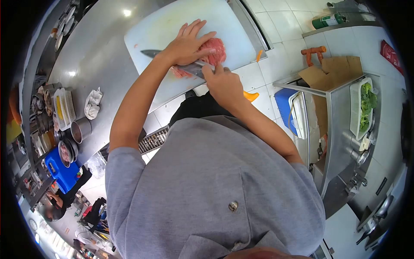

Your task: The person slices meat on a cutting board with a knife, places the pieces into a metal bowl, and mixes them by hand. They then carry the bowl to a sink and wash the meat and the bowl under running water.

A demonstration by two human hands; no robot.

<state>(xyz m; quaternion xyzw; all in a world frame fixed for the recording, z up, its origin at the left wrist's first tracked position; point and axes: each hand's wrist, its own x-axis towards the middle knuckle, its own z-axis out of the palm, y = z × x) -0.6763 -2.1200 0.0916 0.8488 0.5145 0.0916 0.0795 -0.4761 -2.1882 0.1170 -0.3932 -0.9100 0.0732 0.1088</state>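
Observation:
My left hand (184, 46) lies with fingers spread on the white cutting board (155, 30), its thumb side pressed on a piece of raw red meat (216, 51). My right hand (225, 84) is closed around the handle of a kitchen knife (192, 69). The blade points left across the board and passes under my left wrist, which hides its middle. Along the board's near edge, thin meat slices (181, 73) lie next to the blade. Where the edge meets the meat is partly hidden by my hands.
The board rests on a steel table (97, 52). On it are a crumpled white cloth (92, 103), a metal pot (80, 130) and a white basket (64, 108). At right, a steel stand carries a cardboard box (336, 71) and a tray of leafy greens (365, 105). A person (64, 196) is at lower left.

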